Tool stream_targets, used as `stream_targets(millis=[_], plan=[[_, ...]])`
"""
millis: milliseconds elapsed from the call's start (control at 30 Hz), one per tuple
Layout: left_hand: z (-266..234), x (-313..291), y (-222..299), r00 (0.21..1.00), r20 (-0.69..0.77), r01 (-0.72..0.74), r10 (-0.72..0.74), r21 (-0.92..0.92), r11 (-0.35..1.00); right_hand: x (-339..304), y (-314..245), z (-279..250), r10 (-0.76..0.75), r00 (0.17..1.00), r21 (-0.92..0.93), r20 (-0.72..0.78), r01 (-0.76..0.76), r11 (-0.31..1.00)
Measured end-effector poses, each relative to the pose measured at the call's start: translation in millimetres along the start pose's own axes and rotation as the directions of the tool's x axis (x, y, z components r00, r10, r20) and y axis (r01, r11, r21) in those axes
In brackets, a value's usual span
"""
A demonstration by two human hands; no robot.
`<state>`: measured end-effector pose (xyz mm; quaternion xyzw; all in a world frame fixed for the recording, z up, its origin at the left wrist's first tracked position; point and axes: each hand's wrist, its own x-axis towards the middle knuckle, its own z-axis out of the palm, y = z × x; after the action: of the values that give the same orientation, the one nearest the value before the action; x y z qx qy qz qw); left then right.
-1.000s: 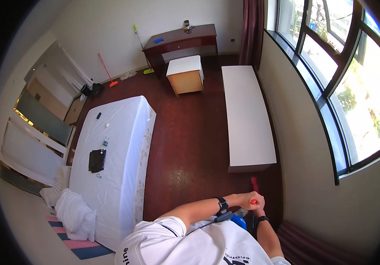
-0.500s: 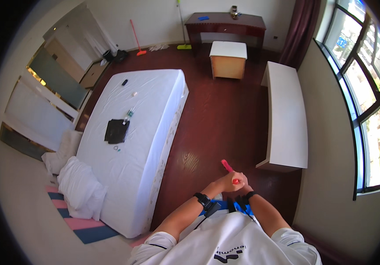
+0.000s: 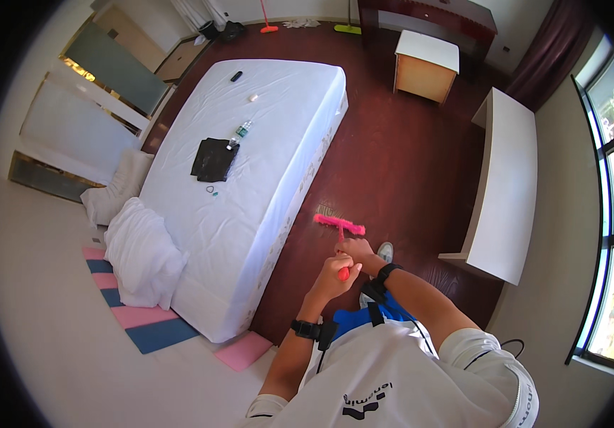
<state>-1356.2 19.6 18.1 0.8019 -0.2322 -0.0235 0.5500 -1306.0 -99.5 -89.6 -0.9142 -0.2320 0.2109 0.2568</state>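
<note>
Both my hands grip the red-pink handle of a broom [image 3: 340,224], seen nearly end-on. Its bar-shaped pink head with a fuzzy edge shows beyond my hands, over the dark red wooden floor [image 3: 364,171]. My left hand [image 3: 334,278] is closed near the handle's red rounded end. Farther along, my right hand [image 3: 357,250] wraps the handle closer to the head. Whether the head touches the floor, I cannot tell.
A white-covered mattress [image 3: 278,185] stands left, bearing a black folded cloth [image 3: 214,160] and a bottle [image 3: 243,129]. On the right is a long white bench-like unit [image 3: 503,192]. Farther off stand a white-topped cabinet [image 3: 425,68] and dark desk [image 3: 449,21]. Foam mats [image 3: 157,335] lie left.
My hands and the broom have moved left in view, and the broom head has turned to show its full width. My view has tilted down and swung left.
</note>
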Motion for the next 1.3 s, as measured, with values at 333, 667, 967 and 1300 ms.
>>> stream_targets(millis=[333, 667, 967, 1300], plan=[[66, 131, -36, 0.890, 0.399, -0.153, 0.222, -0.197, 0.968, -31, 126, -55, 0.348, 0.922, -0.133, -0.168, -0.371, 0.919], [168, 215, -58, 0.647, 0.688, -0.053, 0.328, -0.388, 0.920, -98, 207, -67, 0.735, 0.599, 0.214, -0.317, -0.710, 0.671], [111, 298, -70, 0.657, 0.723, -0.001, 0.214, -0.282, 0.959, -7, 203, -122, 0.773, 0.578, 0.360, -0.261, -0.685, 0.633], [-16, 382, -127, 0.899, 0.408, -0.087, 0.161, -0.194, 0.977, 85, 165, -254, 0.463, 0.828, 0.524, -0.317, -0.254, 0.813]])
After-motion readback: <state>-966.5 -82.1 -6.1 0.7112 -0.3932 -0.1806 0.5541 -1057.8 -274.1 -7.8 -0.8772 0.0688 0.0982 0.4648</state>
